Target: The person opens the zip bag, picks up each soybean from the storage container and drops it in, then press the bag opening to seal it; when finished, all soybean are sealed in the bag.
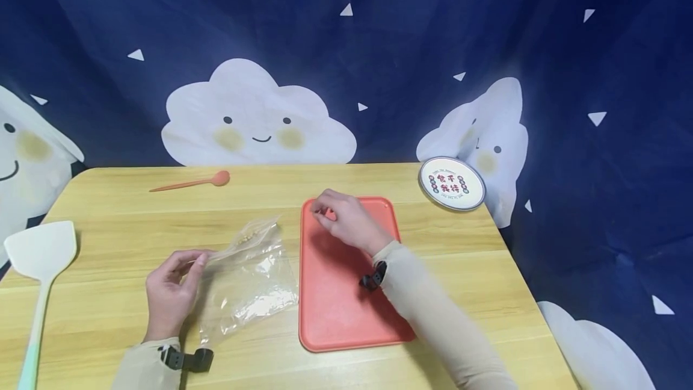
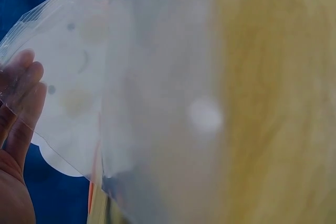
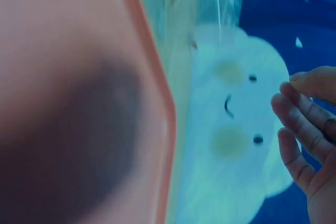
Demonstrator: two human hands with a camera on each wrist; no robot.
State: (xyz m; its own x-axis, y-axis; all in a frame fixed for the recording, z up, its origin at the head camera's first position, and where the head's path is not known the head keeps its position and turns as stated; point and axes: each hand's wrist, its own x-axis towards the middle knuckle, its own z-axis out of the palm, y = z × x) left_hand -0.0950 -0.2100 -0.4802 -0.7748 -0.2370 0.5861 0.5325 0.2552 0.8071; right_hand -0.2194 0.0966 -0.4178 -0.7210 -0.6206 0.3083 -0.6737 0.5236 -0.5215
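Observation:
A clear zip bag (image 1: 254,281) lies on the table, with small pale yellow pieces (image 1: 250,235) showing near its upper edge. My left hand (image 1: 174,287) pinches the bag's upper left corner between thumb and fingers. Close up in the left wrist view, the clear plastic (image 2: 68,72) covers the fingertips. My right hand (image 1: 349,221) hovers over the far part of a red tray (image 1: 338,312). Its fingers (image 3: 302,119) are loosely bent, the thumb close to the index fingertip, and I see nothing held there.
An orange-red spoon (image 1: 219,178) lies at the back left of the wooden table (image 1: 260,366). A white spatula (image 1: 46,251) with a green handle is at the left edge. At the back right corner sits a small white plate (image 1: 452,183). A blue cloud-print curtain (image 1: 390,47) hangs behind.

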